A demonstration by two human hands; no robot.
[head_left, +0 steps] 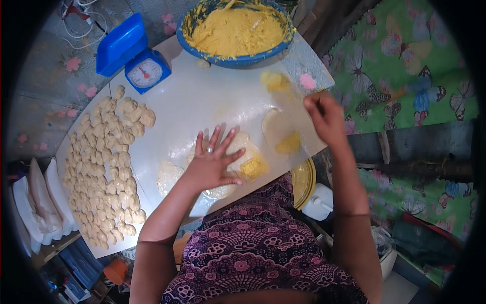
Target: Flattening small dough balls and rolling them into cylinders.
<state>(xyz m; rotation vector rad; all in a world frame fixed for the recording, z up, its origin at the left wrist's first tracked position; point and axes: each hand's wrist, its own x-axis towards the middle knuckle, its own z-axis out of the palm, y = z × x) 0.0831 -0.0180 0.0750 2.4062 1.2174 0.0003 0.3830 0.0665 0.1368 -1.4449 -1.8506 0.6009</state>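
My left hand lies spread over flattened dough rounds, a ring on one finger; part of the dough is hidden beneath it. Right of its fingers, a dough round carries a lump of yellow filling. Another flat round lies further right, with a yellow filling patch at its near end. On the left of my left hand is one more thin round. My right hand is raised near the board's right edge, fingers curled closed; what they hold, if anything, is hidden.
Many small dough pieces cover the left of the pale board. A blue kitchen scale stands at the back left. At the back, a blue basin holds yellow filling. A yellow plate rim shows below the right edge.
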